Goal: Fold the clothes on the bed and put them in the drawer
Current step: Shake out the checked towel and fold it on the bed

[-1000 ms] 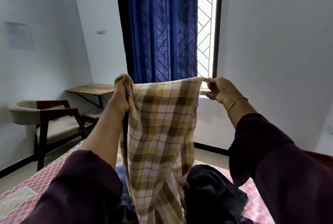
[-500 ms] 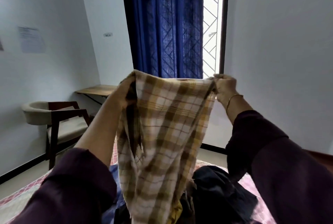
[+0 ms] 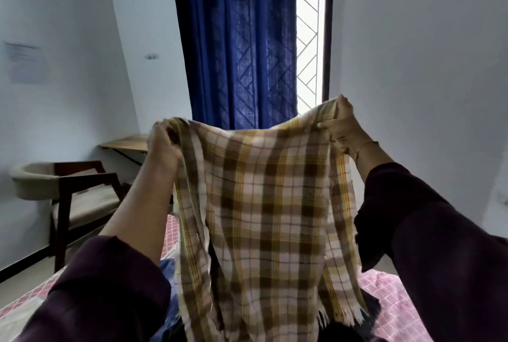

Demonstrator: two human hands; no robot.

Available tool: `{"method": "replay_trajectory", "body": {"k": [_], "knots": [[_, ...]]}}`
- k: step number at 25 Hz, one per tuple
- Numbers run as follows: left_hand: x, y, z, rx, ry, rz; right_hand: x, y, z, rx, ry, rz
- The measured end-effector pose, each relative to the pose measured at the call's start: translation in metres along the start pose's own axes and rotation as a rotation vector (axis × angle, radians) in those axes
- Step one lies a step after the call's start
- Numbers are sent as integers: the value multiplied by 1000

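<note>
A brown, yellow and white checked cloth (image 3: 269, 204) hangs spread out in front of me, above the bed. My left hand (image 3: 163, 143) grips its top left corner. My right hand (image 3: 342, 124) pinches the top right corner, held a little higher. The cloth's lower edge with its fringe drops down over a pile of other clothes: a blue garment (image 3: 167, 303) at the left and a dark one (image 3: 368, 314) at the right, both mostly hidden. The bed (image 3: 390, 306) has a pink checked cover. No drawer is in view.
A wooden armchair with a cream cushion (image 3: 74, 198) stands at the left, beside a small wall-mounted wooden desk (image 3: 126, 143). A dark blue curtain (image 3: 236, 47) covers most of the window (image 3: 310, 44) straight ahead. White walls close in on both sides.
My hands have moved apart and the checked cloth has opened out wider between them. The right hand has risen slightly above the left.
</note>
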State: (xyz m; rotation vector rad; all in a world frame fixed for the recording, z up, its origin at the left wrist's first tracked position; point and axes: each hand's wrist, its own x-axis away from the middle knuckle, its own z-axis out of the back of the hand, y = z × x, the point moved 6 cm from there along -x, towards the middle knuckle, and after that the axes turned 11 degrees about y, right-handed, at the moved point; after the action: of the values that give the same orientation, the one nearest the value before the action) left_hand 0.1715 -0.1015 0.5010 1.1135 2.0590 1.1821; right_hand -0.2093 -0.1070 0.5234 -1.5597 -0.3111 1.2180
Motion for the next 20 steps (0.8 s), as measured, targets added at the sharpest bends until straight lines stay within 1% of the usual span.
{"method": "replay_trajectory", "body": {"k": [1, 3, 4, 5, 6, 7, 9, 10, 12, 13, 15, 16, 17, 18, 20], "knots": [[5, -1, 1, 10, -3, -25, 0, -11, -2, -14, -18, 51], [18, -12, -3, 39, -39, 37, 0, -27, -5, -136, -59, 59], [24, -20, -3, 7, -75, 41, 0, -30, -8, -186, -73, 41], [27, -26, -4, -56, -68, 44, -3, -29, -11, -199, -75, 17], [26, -30, -7, -125, -13, 44, -6, -27, -14, -202, -62, -2], [31, -33, -9, -179, 2, 81, -12, -23, -14, -208, -18, -29], [31, -30, -22, -3, -10, 259, -24, -14, -5, -276, 128, -102], [31, -25, -25, 103, -13, 264, -27, -10, 1, -337, 196, -155], [27, -5, -20, 252, -24, 130, -33, -3, 15, -512, 269, -289], [21, 6, -16, 271, -64, 32, -34, -2, 23, -589, 300, -341], [8, 21, -13, 355, -212, -55, -33, 3, 33, -706, 370, -417], [2, 24, -11, 403, -259, -52, -28, 4, 32, -756, 361, -449], [-2, 25, -6, 399, -227, -16, -19, 3, 30, -753, 341, -454], [-4, 22, -2, 361, -187, 39, -8, -2, 30, -709, 286, -438], [2, 17, 9, 230, -115, 68, 11, 1, 25, -526, 188, -406]]}}
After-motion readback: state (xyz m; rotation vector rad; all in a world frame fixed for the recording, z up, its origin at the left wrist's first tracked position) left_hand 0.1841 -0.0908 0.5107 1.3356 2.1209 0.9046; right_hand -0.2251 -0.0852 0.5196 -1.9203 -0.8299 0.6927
